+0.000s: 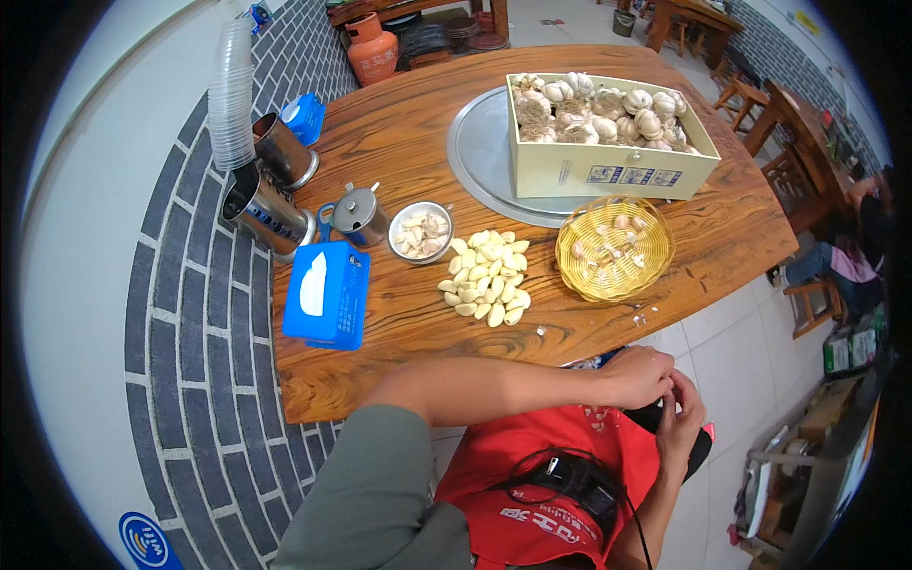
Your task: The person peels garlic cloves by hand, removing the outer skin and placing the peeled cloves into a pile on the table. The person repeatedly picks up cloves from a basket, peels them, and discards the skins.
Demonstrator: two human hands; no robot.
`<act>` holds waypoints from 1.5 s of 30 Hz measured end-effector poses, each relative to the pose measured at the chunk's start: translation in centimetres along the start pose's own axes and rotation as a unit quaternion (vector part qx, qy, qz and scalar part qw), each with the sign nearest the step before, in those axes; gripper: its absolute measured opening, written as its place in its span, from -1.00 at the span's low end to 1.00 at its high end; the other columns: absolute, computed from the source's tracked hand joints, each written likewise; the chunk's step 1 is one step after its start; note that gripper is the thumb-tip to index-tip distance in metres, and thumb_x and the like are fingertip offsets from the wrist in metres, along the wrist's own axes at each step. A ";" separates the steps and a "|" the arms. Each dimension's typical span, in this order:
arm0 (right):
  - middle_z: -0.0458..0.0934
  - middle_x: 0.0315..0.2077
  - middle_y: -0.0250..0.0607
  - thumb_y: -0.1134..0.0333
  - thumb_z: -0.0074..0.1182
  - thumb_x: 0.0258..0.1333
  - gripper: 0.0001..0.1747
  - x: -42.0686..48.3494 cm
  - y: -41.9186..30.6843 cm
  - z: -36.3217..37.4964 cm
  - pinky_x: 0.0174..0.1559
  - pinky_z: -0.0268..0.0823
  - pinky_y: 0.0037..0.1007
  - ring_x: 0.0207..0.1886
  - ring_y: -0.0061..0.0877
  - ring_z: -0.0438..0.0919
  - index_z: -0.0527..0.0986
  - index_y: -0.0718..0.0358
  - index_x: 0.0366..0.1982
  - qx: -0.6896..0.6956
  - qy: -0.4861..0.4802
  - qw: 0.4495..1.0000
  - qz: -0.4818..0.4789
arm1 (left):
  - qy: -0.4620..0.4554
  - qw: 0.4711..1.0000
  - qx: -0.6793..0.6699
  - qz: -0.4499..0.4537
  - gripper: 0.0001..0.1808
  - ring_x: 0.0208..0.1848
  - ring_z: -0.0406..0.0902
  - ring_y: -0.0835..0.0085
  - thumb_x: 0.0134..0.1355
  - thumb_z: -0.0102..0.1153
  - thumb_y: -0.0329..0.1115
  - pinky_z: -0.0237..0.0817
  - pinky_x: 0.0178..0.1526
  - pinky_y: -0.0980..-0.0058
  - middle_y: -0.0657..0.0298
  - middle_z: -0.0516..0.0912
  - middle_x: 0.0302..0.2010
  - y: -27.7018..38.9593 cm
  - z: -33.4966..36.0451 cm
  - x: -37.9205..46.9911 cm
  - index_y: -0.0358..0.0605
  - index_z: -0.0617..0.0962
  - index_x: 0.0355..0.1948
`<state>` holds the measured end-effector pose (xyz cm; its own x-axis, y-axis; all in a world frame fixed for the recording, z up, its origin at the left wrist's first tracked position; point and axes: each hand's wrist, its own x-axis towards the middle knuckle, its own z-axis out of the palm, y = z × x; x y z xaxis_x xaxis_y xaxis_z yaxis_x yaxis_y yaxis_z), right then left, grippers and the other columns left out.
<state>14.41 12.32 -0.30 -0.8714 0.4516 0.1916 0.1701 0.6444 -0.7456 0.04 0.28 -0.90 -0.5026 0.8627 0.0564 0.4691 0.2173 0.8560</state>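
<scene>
My left hand (639, 375) and my right hand (680, 417) meet at the fingertips over my lap, beyond the table's near edge. Both have curled fingers, and whatever lies between them is too hidden to make out. On the table, a heap of peeled garlic cloves (489, 276) lies directly on the wood. A yellow woven basket (581, 279) nearest my hands holds a few unpeeled cloves and bits of skin. Left of the heap, a white bowl (420, 258) contains cloves, some in their skins. Whole garlic bulbs (605, 117) fill a cream box (563, 174).
The box rests on a round metal tray (474, 142) on the wooden table (399, 306). Along the brick wall stand a blue tissue box (349, 299), a lidded metal pot (356, 214), metal canisters (274, 217) and stacked plastic cups (229, 100). A person sits at the far right.
</scene>
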 end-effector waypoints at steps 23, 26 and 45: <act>0.69 0.07 -0.13 0.51 0.21 0.46 -0.79 -1.2 0.9 1.0 0.06 0.56 -0.45 0.00 -0.53 0.68 0.60 0.39 0.05 0.186 0.034 0.981 0.028 | -0.039 0.999 -0.030 0.014 -0.75 -0.25 0.72 -0.15 0.48 0.16 -0.18 0.50 -0.17 -0.10 -0.09 0.75 -0.38 1.0 -1.2 -0.9 -0.15 0.66 -0.18; 0.69 0.04 -0.15 0.52 0.21 0.45 -0.79 -1.1 0.8 1.2 0.05 0.56 -0.44 -0.03 -0.54 0.67 0.60 0.39 0.05 0.210 0.028 0.976 0.045 | -0.014 0.999 -0.027 0.030 -0.76 -0.30 0.77 0.04 0.46 0.18 -0.22 0.54 -0.23 0.06 0.01 0.76 -0.43 -0.1 -0.4 -0.6 -0.19 0.67 -0.22; 0.68 0.05 -0.07 0.69 0.28 0.23 -0.70 -1.2 -0.1 2.0 -0.03 0.64 -0.43 0.00 -0.42 0.73 0.66 0.36 -0.01 0.095 0.054 0.993 -0.031 | -0.077 0.992 -0.068 -0.079 -0.76 -0.40 0.75 0.10 0.26 0.25 -0.28 0.52 -0.28 0.13 -0.03 0.75 -0.49 0.1 -1.9 0.2 -0.27 0.69 -0.43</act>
<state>14.53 10.49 -1.70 -0.8210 0.4853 0.3007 0.0184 0.5490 -0.8356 -1.36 -0.42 0.22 -0.4408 0.8844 -0.1536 0.2861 0.3006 0.9098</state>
